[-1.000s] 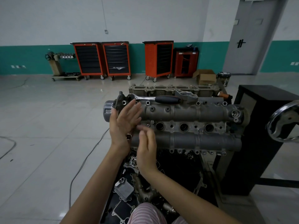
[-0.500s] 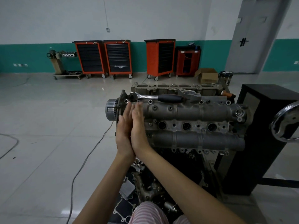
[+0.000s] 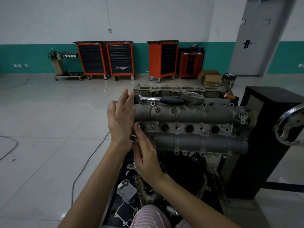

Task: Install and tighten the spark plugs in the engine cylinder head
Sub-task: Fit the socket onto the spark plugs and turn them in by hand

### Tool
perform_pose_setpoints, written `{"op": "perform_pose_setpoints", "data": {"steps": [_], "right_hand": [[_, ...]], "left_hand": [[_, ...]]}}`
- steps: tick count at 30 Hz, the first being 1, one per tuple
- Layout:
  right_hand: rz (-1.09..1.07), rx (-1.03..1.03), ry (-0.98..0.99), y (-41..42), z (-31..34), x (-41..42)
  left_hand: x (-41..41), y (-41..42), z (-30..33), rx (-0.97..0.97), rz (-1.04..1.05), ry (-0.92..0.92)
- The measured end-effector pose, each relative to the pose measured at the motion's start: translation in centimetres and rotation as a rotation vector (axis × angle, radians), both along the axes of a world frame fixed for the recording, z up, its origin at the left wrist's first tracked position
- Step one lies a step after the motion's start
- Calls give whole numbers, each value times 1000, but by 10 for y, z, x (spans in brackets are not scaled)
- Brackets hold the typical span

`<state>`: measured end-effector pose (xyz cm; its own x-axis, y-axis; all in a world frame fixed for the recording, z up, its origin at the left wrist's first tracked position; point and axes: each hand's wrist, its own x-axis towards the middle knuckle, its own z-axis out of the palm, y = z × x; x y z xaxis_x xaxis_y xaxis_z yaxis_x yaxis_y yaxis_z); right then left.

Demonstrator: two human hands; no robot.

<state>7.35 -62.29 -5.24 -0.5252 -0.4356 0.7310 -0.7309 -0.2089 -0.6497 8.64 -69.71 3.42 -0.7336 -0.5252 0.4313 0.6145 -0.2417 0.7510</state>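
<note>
The grey cylinder head (image 3: 189,115) sits on its stand in front of me, with a row of round spark plug wells across its middle. My left hand (image 3: 120,119) stands flat with straight fingers at the head's left end, beside the leftmost well (image 3: 141,126). My right hand (image 3: 144,157) lies flat against it, lower and nearer to me. A metal socket tool (image 3: 133,138) is pressed between the two palms; only its round end shows. No spark plug is visible. A ratchet wrench (image 3: 161,99) with a black handle rests on top of the head.
A black stand (image 3: 271,129) with a chrome handwheel (image 3: 291,125) is at the right. Loose engine parts (image 3: 126,191) lie in the tray below the head. A cable (image 3: 88,162) runs over the floor at left. Orange tool carts (image 3: 105,60) line the far wall.
My palms have slid against each other around the socket tool: level half a second ago, now the right hand is drawn back toward me and the left is forward.
</note>
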Motion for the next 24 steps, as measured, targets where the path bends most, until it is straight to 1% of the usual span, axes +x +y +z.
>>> {"op": "perform_pose_setpoints", "data": {"steps": [4, 6, 7, 8, 11, 15, 16, 17, 19, 21, 24], "right_hand": [[-113, -45, 81, -1, 1, -11], [-161, -34, 91, 0, 6, -17], [-184, -26, 95, -1, 10, -18], [-190, -19, 92, -2, 13, -18], [-92, -26, 43, -2, 17, -15], [-38, 2, 145, 4, 15, -18], [-23, -26, 123, 4, 16, -17], [-24, -74, 58, 2, 18, -15], [-83, -171, -123, -6, 27, -13], [-131, -214, -228, -18, 39, -14], [-104, -157, -201, -29, 53, -22]], "left_hand": [[8, -6, -13, 20, 38, -17], [12, 0, -29, -123, 106, -80], [12, 5, -42, -154, 116, -92], [11, 12, -51, -125, 95, -81], [6, 18, -62, -99, 106, -70], [4, 17, -61, -69, 57, -21], [5, 17, -62, -61, 50, -9], [5, 19, -63, -49, 49, -9], [4, 23, -62, -37, 76, -17], [2, 26, -61, -31, 118, -34], [2, 28, -63, 21, 122, -55]]}}
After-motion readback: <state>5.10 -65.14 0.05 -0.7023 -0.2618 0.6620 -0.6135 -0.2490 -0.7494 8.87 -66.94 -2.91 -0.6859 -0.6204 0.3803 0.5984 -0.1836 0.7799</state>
